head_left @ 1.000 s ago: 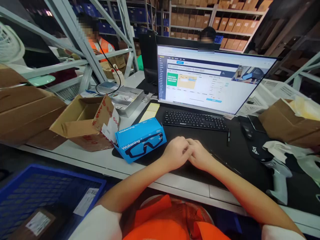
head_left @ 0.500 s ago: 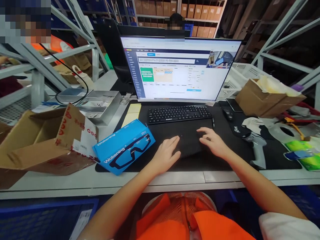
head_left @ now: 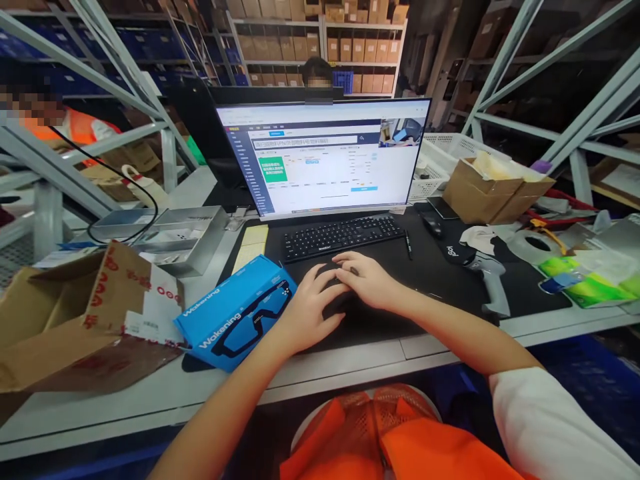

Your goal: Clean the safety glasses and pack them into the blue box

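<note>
My left hand (head_left: 311, 308) hovers over or rests on the black desk mat (head_left: 400, 327), its fingers apart and nothing seen in it. My right hand (head_left: 369, 281) reaches across from the other side, fingers stretched out, and its fingertips meet those of my left hand. A small dark spot shows between the right fingers; I cannot tell what it is. Close to my left wrist lies a blue box (head_left: 235, 313) printed "Wakening" with a picture of glasses. Just beyond both hands is a black keyboard (head_left: 344, 238), with a pen (head_left: 409, 245) at its right.
A monitor (head_left: 320, 167) stands behind the keyboard. At left are an open cardboard box (head_left: 100, 320) and a grey metal tray (head_left: 195, 240). To the right lie a mouse (head_left: 431, 225), a barcode scanner (head_left: 493, 283), a tape roll (head_left: 533, 243) and another carton (head_left: 493, 190).
My hands have come together, the right moving left until its fingertips touch the left's. The camera view has shifted, so the desk things appear further left.
</note>
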### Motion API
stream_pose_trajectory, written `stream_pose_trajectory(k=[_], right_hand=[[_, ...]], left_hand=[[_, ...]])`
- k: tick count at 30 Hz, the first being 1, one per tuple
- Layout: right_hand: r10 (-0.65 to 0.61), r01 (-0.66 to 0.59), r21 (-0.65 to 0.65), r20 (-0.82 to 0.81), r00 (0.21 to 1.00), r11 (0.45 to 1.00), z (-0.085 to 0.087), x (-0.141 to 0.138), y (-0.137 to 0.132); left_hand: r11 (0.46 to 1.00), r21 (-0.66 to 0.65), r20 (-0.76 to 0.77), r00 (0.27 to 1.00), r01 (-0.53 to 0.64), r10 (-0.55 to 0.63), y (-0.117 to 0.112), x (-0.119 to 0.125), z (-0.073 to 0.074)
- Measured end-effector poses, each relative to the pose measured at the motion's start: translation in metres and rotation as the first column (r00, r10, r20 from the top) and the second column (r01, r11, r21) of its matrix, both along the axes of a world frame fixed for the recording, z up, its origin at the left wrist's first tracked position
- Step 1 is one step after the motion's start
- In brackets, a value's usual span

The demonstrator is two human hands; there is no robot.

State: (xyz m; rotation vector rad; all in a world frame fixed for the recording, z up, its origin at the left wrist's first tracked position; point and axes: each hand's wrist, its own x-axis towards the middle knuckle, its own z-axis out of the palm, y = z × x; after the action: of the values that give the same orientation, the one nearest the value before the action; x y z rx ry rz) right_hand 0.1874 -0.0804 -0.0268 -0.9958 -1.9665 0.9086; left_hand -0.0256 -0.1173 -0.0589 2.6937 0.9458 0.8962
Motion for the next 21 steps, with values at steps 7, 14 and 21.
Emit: stream_pose_trajectory(k=[7, 14, 21], right_hand=[[-0.253, 0.049, -0.522, -0.327, 0.910, 0.852, -0.044, 0.025, 0.007], [-0.252, -0.310, -0.842, -0.448, 0.858, 0.442, -0.073, 0.073, -0.007], [-0.480, -0.313, -0.924, -0.383, 0.790, 0.222, -0.085, 0.071, 0.004]], left_hand=[[0.999, -0.032, 0.137, 0.990, 0.019, -0.014, -0.004, -0.021, -0.012], [0.946, 0.254, 0.015, 0.977, 0.200, -0.211, -0.008, 0.018, -0.002], [0.843, 0.482, -0.285, 0.953, 0.239, -0.107, -0.009, 0.040, -0.002]])
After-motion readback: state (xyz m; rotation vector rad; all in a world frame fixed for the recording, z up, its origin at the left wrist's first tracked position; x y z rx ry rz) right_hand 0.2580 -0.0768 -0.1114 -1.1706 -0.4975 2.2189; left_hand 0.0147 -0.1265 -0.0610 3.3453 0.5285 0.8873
